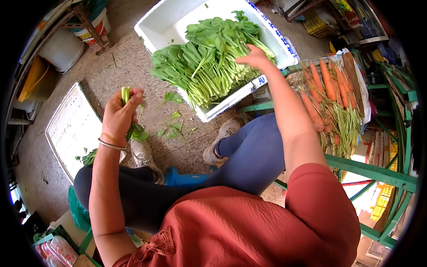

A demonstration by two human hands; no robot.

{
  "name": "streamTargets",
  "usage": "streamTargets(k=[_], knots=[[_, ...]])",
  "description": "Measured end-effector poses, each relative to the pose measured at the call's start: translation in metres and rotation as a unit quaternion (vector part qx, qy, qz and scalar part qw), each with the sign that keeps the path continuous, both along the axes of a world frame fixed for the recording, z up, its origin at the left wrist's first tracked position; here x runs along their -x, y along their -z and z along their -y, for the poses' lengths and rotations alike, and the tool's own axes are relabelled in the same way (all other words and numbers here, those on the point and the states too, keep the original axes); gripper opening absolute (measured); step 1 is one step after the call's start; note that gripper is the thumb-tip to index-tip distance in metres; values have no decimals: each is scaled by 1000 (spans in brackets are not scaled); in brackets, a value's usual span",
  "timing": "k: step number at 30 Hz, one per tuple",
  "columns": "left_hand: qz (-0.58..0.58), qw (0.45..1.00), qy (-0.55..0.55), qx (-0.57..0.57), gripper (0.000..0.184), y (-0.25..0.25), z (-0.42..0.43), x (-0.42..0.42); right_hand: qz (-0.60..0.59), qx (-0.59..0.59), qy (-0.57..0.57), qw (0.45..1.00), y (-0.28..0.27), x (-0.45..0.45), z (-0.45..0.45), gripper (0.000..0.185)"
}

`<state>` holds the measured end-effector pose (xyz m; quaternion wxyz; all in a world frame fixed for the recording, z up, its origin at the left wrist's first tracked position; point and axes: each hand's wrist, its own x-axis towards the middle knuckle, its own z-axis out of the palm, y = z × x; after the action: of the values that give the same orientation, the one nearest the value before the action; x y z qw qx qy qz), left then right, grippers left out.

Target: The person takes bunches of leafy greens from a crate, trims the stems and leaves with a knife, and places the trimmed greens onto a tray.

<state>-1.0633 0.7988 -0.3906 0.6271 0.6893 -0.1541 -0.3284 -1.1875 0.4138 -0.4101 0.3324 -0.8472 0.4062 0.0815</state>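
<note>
My left hand (121, 111) is closed round a small bunch of green stems (126, 94); its leaves hang below the fist, above my shoe. A white foam box (167, 33) with blue writing stands in front of me, filled with leafy greens (209, 58), their pale stems toward me. At the right side of the pile, my right hand (255, 58) touches the greens with thumb and fingers apart. Whether it grips any stems cannot be made out.
A white foam lid (73, 129) with some leaves lies at the left. Loose leaves (175, 127) are scattered on the floor. Carrots (329, 82) lie on a green metal frame (373, 171) at the right. A blue stool (182, 178) is beneath me, buckets (62, 49) at the upper left.
</note>
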Motion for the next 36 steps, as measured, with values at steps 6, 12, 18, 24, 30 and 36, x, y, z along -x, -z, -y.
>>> streamTargets(k=[6, 12, 18, 24, 30, 36], knots=[[10, 997, 43, -65, 18, 13, 10, -3, 66, -108, 80, 989, -16, 21, 20, 56], [28, 980, 98, -172, 24, 22, 81, 4, 72, -142, 82, 984, -30, 18, 22, 57], [-40, 997, 63, -16, 39, 50, 206, 41, 105, -147, 77, 981, -48, 21, 11, 55], [-83, 994, 18, 64, 34, 68, 254, 54, 147, -155, 84, 973, -55, 29, 2, 53], [-73, 989, -129, -26, 27, 141, 234, 36, 160, -171, 111, 966, -63, 38, 13, 47], [44, 952, -201, -228, 60, 110, 211, 45, 243, -143, 210, 936, -74, 44, 13, 50]])
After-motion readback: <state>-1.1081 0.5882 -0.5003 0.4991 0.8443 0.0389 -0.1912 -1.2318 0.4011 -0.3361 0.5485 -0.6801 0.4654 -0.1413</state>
